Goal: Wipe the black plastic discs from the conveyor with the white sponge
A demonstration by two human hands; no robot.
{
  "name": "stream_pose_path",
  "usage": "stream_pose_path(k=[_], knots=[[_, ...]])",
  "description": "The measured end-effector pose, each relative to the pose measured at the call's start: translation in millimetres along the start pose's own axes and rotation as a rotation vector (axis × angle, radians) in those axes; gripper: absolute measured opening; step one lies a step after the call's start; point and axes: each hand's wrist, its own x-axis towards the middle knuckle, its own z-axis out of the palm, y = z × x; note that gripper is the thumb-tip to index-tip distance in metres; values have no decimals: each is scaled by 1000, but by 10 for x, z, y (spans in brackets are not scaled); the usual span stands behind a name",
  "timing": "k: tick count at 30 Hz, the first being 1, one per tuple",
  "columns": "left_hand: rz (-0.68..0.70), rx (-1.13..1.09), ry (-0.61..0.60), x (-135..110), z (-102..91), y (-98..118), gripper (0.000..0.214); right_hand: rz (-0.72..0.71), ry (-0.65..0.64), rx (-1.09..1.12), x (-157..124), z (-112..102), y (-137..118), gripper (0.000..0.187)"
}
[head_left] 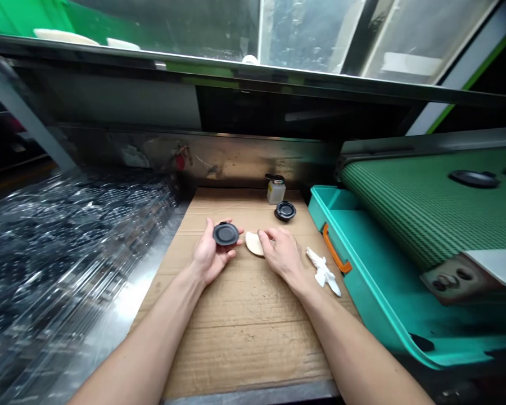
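Observation:
In the head view, my left hand [213,253] holds a round black plastic compact-like piece [226,234], its shallow dished face turned up and a small tab at its far edge. Just to the right, my right hand [281,250] has its thumb and curled fingers on a cream-coloured round pad [253,243], whose right part the hand covers. Both hands are over a brown cardboard sheet [244,332]. Beyond my right hand sits another round black piece [285,211]. Behind that stands a small translucent bottle [275,190] with a dark top.
A crumpled white cloth or tissue [322,271] lies right of my right forearm. A teal bin [358,292] with an orange handle stands at the right, below a green conveyor belt [438,197] carrying black pieces. Clear plastic trays [67,264] fill the left. A metal-edged shelf [236,68] spans above.

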Motion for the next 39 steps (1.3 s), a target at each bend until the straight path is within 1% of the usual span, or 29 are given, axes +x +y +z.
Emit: stream_pose_path(k=[1, 3, 4, 6, 7, 8, 9, 10, 12, 14, 16, 18, 21, 26, 33, 39], knots=[[10, 31, 5, 3, -4, 6, 47, 5, 32, -99, -5, -96, 26, 31], [6, 85, -12, -5, 4, 7, 50, 108, 74, -293, -58, -298, 123, 27], [-6, 113, -30, -17, 17, -1, 53, 179, 61, -370, -107, -385, 189, 26], [-42, 179, -80, -56, 54, -32, 57, 301, -17, -456, -226, -499, 327, 25], [-68, 221, -107, -79, 76, -53, 58, 338, -57, -464, -283, -520, 382, 25], [-98, 265, -131, -102, 98, -76, 58, 343, -85, -444, -331, -522, 417, 24], [-127, 314, -149, -124, 119, -99, 56, 311, -97, -393, -364, -509, 427, 23], [-153, 364, -160, -142, 137, -121, 56, 243, -95, -307, -380, -487, 407, 23], [-177, 457, -158, -165, 160, -162, 56, 23, -69, -56, -363, -434, 287, 22], [-163, 529, -139, -170, 165, -197, 57, -199, -54, 177, -301, -381, 104, 20], [-132, 576, -128, -162, 153, -226, 57, -343, -64, 276, -222, -325, -74, 18], [-96, 598, -138, -148, 129, -253, 57, -416, -91, 264, -153, -257, -192, 16], [-51, 599, -162, -123, 89, -285, 56, -455, -108, 231, -93, -144, -231, 16], [-24, 621, -157, -98, 73, -306, 54, -429, -101, 247, -92, -19, -135, 13], [-29, 837, -142, -145, 152, -291, 63, -466, -145, 170, -82, -26, -89, 14], [-21, 894, -123, -223, 204, -264, 62, -449, -212, 41, -73, -83, -77, 11]])
